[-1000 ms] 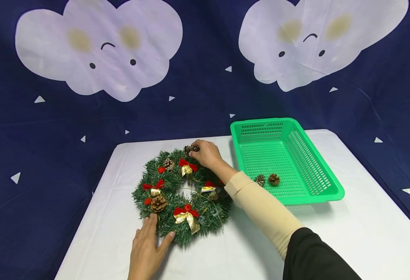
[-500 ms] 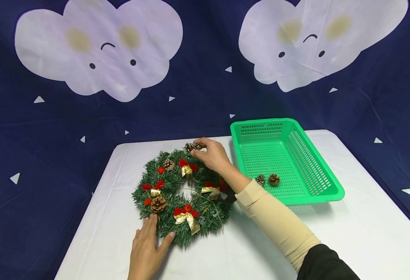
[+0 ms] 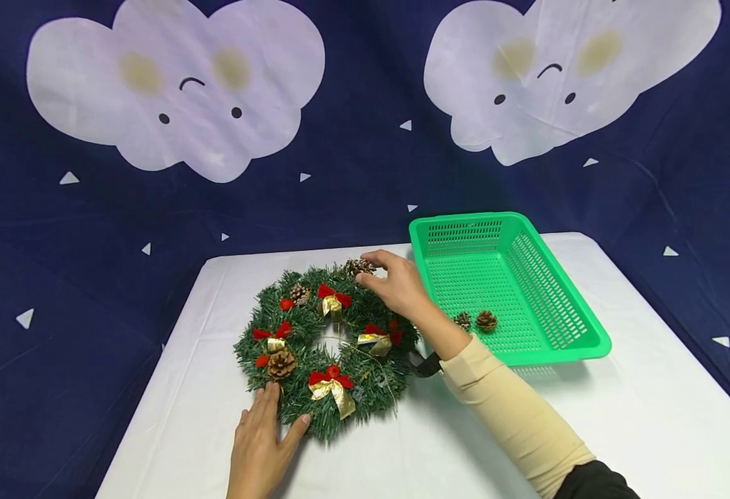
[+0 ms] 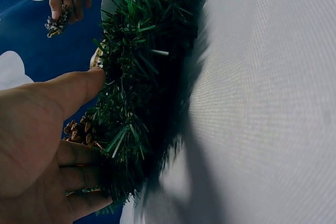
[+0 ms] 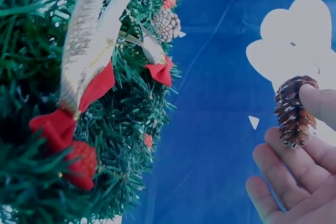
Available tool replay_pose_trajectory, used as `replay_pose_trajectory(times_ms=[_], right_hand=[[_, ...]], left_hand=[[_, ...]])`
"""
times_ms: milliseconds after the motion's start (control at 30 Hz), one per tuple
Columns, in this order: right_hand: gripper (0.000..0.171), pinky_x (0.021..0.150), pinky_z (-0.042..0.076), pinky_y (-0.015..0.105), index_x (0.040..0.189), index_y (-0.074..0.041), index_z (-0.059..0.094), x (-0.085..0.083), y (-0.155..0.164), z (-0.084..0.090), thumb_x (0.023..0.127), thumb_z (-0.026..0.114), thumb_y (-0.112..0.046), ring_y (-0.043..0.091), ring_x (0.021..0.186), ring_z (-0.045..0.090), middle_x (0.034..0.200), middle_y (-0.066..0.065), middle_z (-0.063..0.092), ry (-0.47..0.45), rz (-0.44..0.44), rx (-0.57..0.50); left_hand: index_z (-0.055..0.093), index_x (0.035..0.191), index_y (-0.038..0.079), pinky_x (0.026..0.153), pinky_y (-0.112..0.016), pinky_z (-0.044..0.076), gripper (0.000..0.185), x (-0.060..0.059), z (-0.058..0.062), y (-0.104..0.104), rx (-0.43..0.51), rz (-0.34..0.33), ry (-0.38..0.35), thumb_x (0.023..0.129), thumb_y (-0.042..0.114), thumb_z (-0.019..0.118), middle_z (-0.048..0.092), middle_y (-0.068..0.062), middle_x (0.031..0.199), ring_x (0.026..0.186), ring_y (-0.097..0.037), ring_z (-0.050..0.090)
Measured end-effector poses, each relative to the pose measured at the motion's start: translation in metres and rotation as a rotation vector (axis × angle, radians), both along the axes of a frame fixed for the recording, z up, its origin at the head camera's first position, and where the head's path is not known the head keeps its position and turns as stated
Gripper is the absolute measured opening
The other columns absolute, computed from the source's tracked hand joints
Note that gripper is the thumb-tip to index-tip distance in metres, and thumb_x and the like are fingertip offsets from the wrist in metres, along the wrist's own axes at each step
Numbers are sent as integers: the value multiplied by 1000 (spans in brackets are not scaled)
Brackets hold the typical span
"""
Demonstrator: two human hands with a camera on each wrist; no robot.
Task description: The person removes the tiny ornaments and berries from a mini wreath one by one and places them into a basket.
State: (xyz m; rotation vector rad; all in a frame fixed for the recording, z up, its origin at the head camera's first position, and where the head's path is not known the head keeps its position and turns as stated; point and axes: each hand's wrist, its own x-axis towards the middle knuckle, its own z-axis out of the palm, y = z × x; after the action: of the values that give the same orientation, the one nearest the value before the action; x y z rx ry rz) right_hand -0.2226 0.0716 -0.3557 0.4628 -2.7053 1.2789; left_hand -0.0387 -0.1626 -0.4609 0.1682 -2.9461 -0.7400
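A green tinsel wreath [image 3: 371, 395] with red-and-gold bows lies on the table. My right hand [image 3: 399, 281] pinches a pine cone [image 3: 359, 267] between thumb and fingers over the wreath's far right part. In the right wrist view the brown pine cone [image 5: 295, 111] with pale tips shows apart from the greenery. My left hand [image 3: 262, 436] rests with straight fingers and spread thumb against the wreath's near left edge, below a fixed brown pine cone [image 3: 281, 364]. Another pine cone [image 3: 300, 294] sits at the wreath's far left.
To the right stands a green plastic basket [image 3: 589, 326] with two loose pine cones, one of them [image 3: 486, 321] plainly visible near its front. A white cloth covers the table [image 3: 172, 388]. Behind hangs a dark blue curtain [image 3: 365, 125] with clouds.
My right hand has moved to the right along the wreath's far side, carrying the pine cone with it. My left hand has stayed in place.
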Motion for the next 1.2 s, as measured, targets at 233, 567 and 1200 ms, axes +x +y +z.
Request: replay_pose_trajectory(times_ms=[233, 567, 1200], right_hand=[[44, 98, 47, 47, 125, -15, 61, 7, 10, -2, 86, 68, -34, 29, 118, 57, 127, 7, 64, 1, -22, -15], [43, 98, 47, 49, 125, -19, 61, 16, 32, -10, 86, 69, -33, 30, 121, 56, 129, 9, 61, -42, -66, -45], [46, 93, 48, 48, 128, -21, 58, 31, 71, -15, 86, 67, -37, 30, 120, 55, 129, 10, 61, -77, -130, -36]], left_hand=[[34, 144, -3, 110, -61, 24, 84, 0, 1, 0, 8, 1, -13, 85, 48, 64, 35, -22, 150, 138, -41, 32], [35, 143, -4, 109, -61, 25, 82, 1, 1, 0, 7, -11, 18, 86, 49, 62, 36, -23, 149, 137, -42, 33], [35, 143, -4, 108, -62, 25, 83, 1, 2, 0, 14, -10, 3, 86, 51, 61, 34, -23, 149, 138, -42, 32]])
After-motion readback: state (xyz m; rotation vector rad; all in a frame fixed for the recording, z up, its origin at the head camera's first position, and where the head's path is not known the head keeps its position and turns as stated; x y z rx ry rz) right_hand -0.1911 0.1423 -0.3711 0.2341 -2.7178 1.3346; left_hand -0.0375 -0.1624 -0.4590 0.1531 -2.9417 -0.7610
